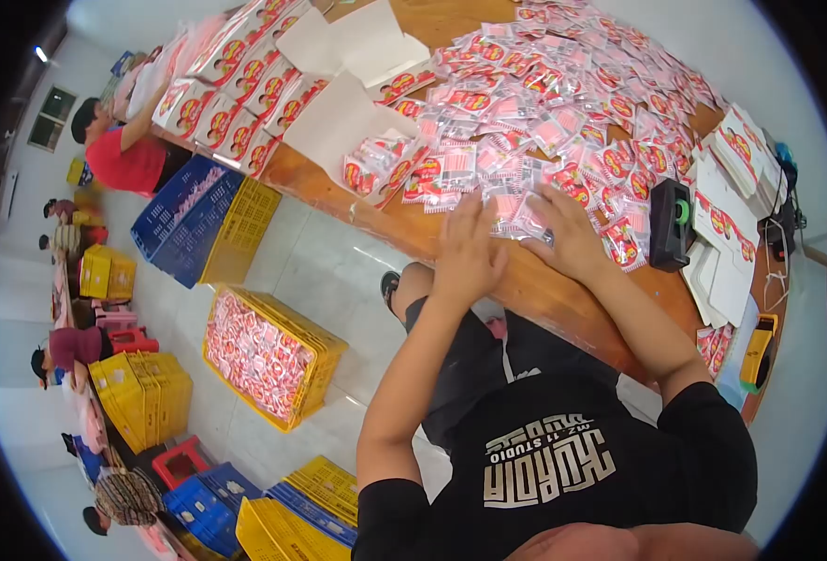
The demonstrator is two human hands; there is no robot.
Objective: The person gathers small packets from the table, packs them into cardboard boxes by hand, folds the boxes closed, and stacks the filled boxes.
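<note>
My left hand (471, 245) rests at the near edge of the table, fingers stretched forward against small pink-and-clear printed packets (504, 201). On the other side of these packets is my right hand (571, 234), with fingers spread and its thumb apart, touching some of them. Both hands border the same small group of packets; what lies under the fingertips is partly hidden. Just left of my left hand, an open white box (376, 168) lies tilted with several packets inside. A large packet pile (563, 84) spreads behind my hands.
A black tape dispenser (669, 224) and flat printed cartons (727, 229) sit to the right. Filled boxes (217, 117) are stacked at the far left of the wooden table (563, 285). Yellow crate (325, 374) full of packets stands on the floor. Co-workers (119, 154) work along the left.
</note>
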